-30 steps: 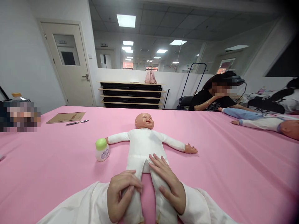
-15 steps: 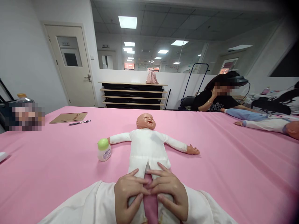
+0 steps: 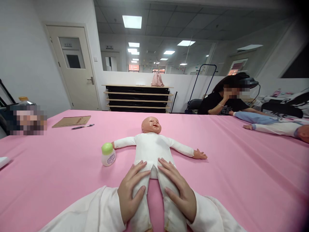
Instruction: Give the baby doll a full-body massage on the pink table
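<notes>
A baby doll (image 3: 153,146) with a white cloth body lies on its back on the pink-covered table, head away from me and arms spread wide. My left hand (image 3: 134,190) rests flat on the doll's leg at the left of the view, fingers stretched up toward the hip. On the other leg lies my right hand (image 3: 178,190), its fingers also extended and slightly apart. Both palms are hidden against the cloth. Beside the doll's hand on the left stands a small bottle (image 3: 108,158) with a green cap.
A brown notebook (image 3: 71,121) and a pen (image 3: 82,127) lie at the far left of the pink tablecloth (image 3: 231,180). At the right, a person in black (image 3: 214,103) sits near another doll (image 3: 275,129). A white object (image 3: 3,162) shows at the left edge.
Both hands have moved apart and a little up the doll. Their fingers, earlier pointing inward between the legs, now lie along the upper thighs and hips.
</notes>
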`<state>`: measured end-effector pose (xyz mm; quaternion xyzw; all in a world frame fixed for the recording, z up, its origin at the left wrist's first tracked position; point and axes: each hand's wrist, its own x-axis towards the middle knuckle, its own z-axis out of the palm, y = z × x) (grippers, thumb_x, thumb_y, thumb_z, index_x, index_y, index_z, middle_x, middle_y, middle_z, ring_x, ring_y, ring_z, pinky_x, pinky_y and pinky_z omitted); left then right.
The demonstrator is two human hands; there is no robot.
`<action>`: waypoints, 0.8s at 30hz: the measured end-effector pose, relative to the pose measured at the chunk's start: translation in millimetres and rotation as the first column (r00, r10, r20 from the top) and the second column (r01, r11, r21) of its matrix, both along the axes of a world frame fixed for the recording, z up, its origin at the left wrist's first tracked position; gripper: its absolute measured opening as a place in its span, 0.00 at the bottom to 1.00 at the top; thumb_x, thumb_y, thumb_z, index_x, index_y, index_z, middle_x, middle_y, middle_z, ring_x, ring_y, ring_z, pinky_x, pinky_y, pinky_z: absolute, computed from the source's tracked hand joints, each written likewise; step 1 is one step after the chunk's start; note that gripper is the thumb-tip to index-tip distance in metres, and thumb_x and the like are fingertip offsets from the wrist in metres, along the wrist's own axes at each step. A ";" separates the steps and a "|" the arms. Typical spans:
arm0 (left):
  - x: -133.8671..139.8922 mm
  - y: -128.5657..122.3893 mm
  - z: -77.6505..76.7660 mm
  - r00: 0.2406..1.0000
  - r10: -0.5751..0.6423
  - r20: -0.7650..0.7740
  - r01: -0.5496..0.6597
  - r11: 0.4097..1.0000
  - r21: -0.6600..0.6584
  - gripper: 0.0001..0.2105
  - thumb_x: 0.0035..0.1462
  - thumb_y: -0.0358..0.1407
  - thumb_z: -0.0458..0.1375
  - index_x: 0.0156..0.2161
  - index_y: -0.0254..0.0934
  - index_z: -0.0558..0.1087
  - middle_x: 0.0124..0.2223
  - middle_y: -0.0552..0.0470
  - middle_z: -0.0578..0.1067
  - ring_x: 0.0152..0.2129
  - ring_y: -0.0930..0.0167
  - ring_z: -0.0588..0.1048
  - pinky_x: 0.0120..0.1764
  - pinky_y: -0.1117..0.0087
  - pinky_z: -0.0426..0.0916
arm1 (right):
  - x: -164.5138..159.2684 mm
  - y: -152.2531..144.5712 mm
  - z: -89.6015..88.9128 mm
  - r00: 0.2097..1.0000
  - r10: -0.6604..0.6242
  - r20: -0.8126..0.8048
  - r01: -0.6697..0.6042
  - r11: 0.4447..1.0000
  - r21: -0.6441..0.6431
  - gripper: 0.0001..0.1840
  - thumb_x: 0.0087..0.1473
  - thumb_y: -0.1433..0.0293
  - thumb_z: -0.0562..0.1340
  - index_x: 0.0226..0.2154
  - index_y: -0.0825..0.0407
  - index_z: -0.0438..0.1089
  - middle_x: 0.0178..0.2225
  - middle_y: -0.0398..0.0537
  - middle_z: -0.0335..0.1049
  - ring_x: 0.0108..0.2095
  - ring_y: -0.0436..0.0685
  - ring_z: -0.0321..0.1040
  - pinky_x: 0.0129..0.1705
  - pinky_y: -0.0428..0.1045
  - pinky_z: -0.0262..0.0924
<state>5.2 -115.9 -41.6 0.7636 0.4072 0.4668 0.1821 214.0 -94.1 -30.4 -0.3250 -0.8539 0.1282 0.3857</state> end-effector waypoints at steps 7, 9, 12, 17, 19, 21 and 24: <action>2.0 -1.7 -5.9 0.985 -0.139 -0.105 0.141 0.990 0.019 0.14 0.58 0.35 0.46 0.44 0.42 0.72 0.48 0.49 0.71 0.55 0.64 0.58 0.56 0.51 0.48 | -0.1 1.0 0.0 0.967 0.138 0.215 -0.148 0.988 0.033 0.20 0.52 0.62 0.53 0.48 0.47 0.64 0.53 0.51 0.61 0.59 0.60 0.45 0.59 0.65 0.31; 2.8 -5.2 -3.3 0.978 -0.199 -0.066 0.202 0.979 0.035 0.13 0.57 0.34 0.46 0.38 0.40 0.74 0.39 0.50 0.76 0.50 0.66 0.66 0.55 0.56 0.53 | -1.0 -2.7 5.8 0.951 0.220 0.215 -0.227 0.974 0.008 0.15 0.52 0.64 0.53 0.41 0.47 0.68 0.44 0.48 0.69 0.56 0.58 0.52 0.59 0.63 0.31; 4.3 -12.5 2.9 0.961 -0.268 0.066 0.259 0.958 0.121 0.15 0.57 0.33 0.44 0.29 0.38 0.73 0.27 0.52 0.77 0.33 0.72 0.75 0.48 0.67 0.63 | -1.8 -10.3 12.9 0.921 0.358 0.151 -0.356 0.934 -0.040 0.12 0.52 0.67 0.51 0.33 0.50 0.69 0.30 0.46 0.73 0.43 0.54 0.67 0.57 0.56 0.44; 0.6 -19.2 14.3 0.931 -0.293 0.219 0.262 0.952 0.162 0.14 0.57 0.35 0.45 0.24 0.35 0.69 0.23 0.49 0.73 0.22 0.74 0.72 0.29 0.74 0.67 | 1.9 -18.9 15.0 0.912 0.379 -0.159 -0.393 0.917 -0.067 0.12 0.53 0.66 0.51 0.26 0.51 0.67 0.23 0.47 0.71 0.26 0.52 0.68 0.36 0.48 0.62; -1.2 -16.7 15.2 0.945 -0.187 0.269 0.160 0.980 0.118 0.13 0.56 0.34 0.46 0.25 0.35 0.69 0.27 0.48 0.73 0.25 0.73 0.73 0.29 0.73 0.67 | 3.2 -16.6 12.6 0.920 0.286 -0.268 -0.317 0.945 -0.082 0.14 0.54 0.65 0.50 0.27 0.52 0.67 0.25 0.49 0.71 0.30 0.53 0.69 0.34 0.48 0.63; -1.5 -12.1 12.6 0.966 -0.073 0.248 0.057 0.996 0.072 0.12 0.56 0.34 0.47 0.27 0.35 0.70 0.34 0.46 0.73 0.33 0.70 0.73 0.34 0.71 0.68 | 3.1 -11.2 8.5 0.951 0.161 -0.264 -0.191 0.977 -0.090 0.14 0.55 0.65 0.50 0.33 0.53 0.69 0.35 0.52 0.71 0.40 0.56 0.68 0.42 0.51 0.62; 0.3 -4.6 3.8 0.996 0.019 0.084 -0.021 0.999 0.026 0.11 0.56 0.34 0.48 0.41 0.38 0.71 0.49 0.46 0.69 0.47 0.66 0.67 0.47 0.63 0.64 | 0.6 -2.1 0.7 0.993 -0.003 -0.121 -0.006 0.997 -0.072 0.19 0.54 0.63 0.52 0.48 0.50 0.63 0.53 0.54 0.59 0.55 0.60 0.53 0.56 0.60 0.48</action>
